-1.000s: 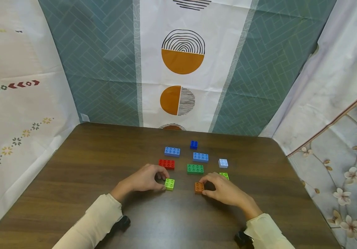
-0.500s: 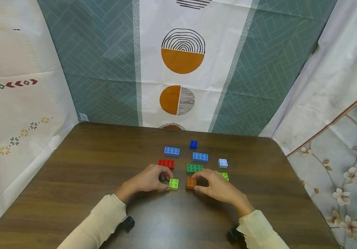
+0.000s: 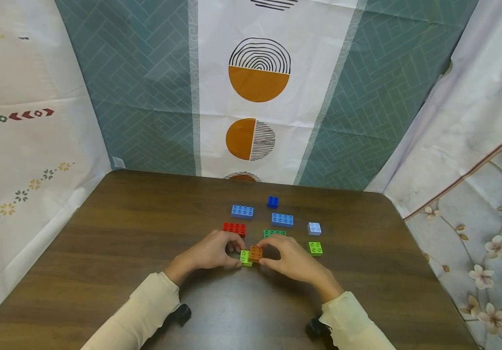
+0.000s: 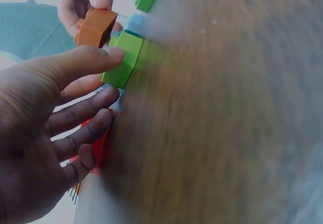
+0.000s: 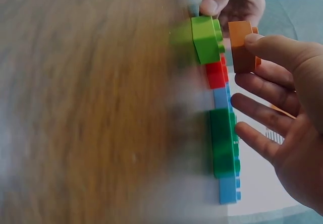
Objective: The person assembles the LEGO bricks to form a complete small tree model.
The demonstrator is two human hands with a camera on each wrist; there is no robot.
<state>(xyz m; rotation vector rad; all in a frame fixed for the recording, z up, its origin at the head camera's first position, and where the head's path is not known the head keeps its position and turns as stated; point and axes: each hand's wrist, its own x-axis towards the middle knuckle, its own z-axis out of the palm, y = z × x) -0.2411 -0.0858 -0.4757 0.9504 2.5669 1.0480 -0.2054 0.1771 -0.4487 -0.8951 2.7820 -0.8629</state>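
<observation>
My left hand [image 3: 216, 250] pinches a lime green square building brick [image 3: 245, 258] between thumb and fingers, its base down on the table. Between thumb and fingertips of my right hand [image 3: 292, 257] is an orange-brown square brick [image 3: 256, 253]. In the right wrist view the orange-brown brick [image 5: 242, 47] is raised above the stud level of the lime green brick [image 5: 204, 40], with a gap between them. From the head it overlaps the lime brick's right part. Just behind my right fingers lies a green eight-stud brick [image 3: 274, 233], partly covered by them.
Behind the hands lie a red brick [image 3: 234, 229], a light blue brick [image 3: 242, 211], another light blue brick [image 3: 282, 219] and a small dark blue brick [image 3: 272, 202]. To the right are a pale blue brick [image 3: 314, 228] and a second lime brick [image 3: 315, 249]. Fabric hangs behind the table [image 3: 146, 204].
My right hand has carried the orange-brown brick leftward and lifted it over the lime green brick's right part. My left hand has shifted the lime green brick slightly right.
</observation>
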